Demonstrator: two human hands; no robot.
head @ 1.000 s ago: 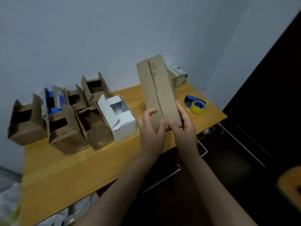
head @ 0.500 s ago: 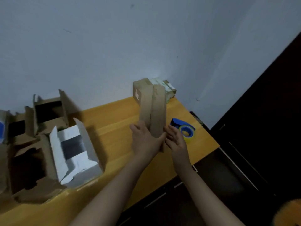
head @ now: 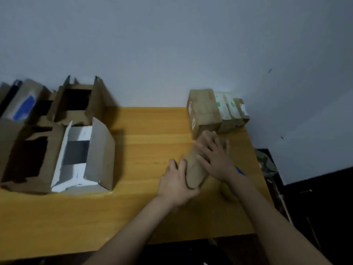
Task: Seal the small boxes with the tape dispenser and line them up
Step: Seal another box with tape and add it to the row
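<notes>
**Long box held at the end of the row**

Head view: both hands hold the long brown cardboard box (head: pixel 194 169), which lies slanted on the yellow wooden bench (head: pixel 143 131). The left hand (head: pixel 175 185) grips its near end with curled fingers. The right hand (head: pixel 217 159) lies flat on top of it, fingers spread.

The far end of the long box touches the closed brown carton (head: pixel 205 109). Beyond that end, a white carton with green print (head: pixel 226 109) stands by the wall. To the left of the long box, well apart, is an open white-lined carton (head: pixel 80 153).

The yellow tape roll (head: pixel 228 192) is just right of the long box, mostly hidden by the right forearm.

I think the risk is a crooked line, because the long box meets the row at an angle. A hard push could also shift the closed cartons.
</notes>
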